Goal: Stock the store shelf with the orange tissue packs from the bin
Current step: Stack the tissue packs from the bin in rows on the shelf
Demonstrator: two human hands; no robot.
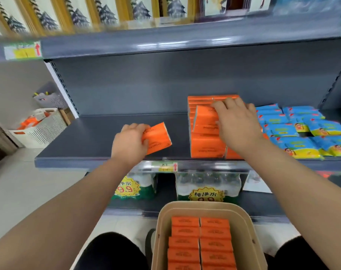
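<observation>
**L hand [129, 142] brings one orange pack [158, 138]; R hand [236, 123] is on the pile [204, 147].**

Watch out: the leaning pack [205, 118] at 1 o'clock sits crooked vs. the pile, so it may tip left if the R hand lets go too soon. A bump from the new pack could also knock it down. L hand's fingers curl round the orange pack's left end, just over the shelf [99, 137], near the middle. R hand's fingers lie spread on the leaning pack; can't tell if they grip. Packs are bright orange blocks w/ shiny wrap & small writing. More fill the bin [162, 230] at 6 o'clock.
</observation>
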